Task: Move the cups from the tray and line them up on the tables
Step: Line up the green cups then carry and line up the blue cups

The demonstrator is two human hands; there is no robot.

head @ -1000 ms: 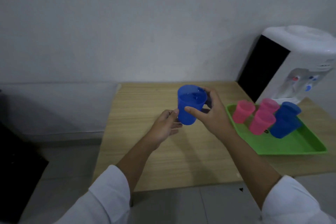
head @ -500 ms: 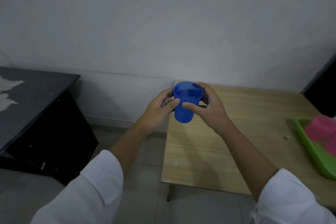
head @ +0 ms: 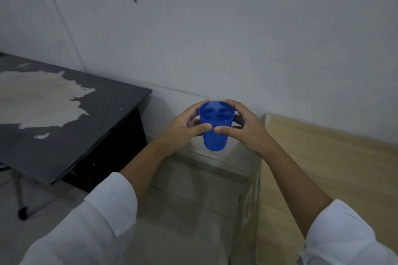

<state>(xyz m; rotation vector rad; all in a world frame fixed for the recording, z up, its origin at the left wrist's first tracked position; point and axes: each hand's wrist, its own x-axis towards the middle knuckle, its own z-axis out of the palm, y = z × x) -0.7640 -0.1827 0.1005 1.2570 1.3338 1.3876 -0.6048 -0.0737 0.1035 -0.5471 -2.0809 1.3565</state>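
Observation:
A blue plastic cup (head: 215, 133) is held upright in the air, with liquid visible inside it. My left hand (head: 185, 129) wraps its left side and my right hand (head: 245, 129) wraps its right side, thumbs meeting at the front. The cup hangs over the floor gap between a black table (head: 71, 127) on the left and a light wooden table (head: 323, 170) on the right. The tray and the other cups are out of view.
The black table's top has a large pale worn patch (head: 38, 101). A grey wall (head: 215, 28) stands behind both tables. Grey floor (head: 189, 204) shows in the gap between them. A metal leg (head: 23, 213) of the black table is at lower left.
The view has swung left: the green tray and the other cups have left the frame and the black table has come in. The cup moved off the wooden table's edge, over the gap.

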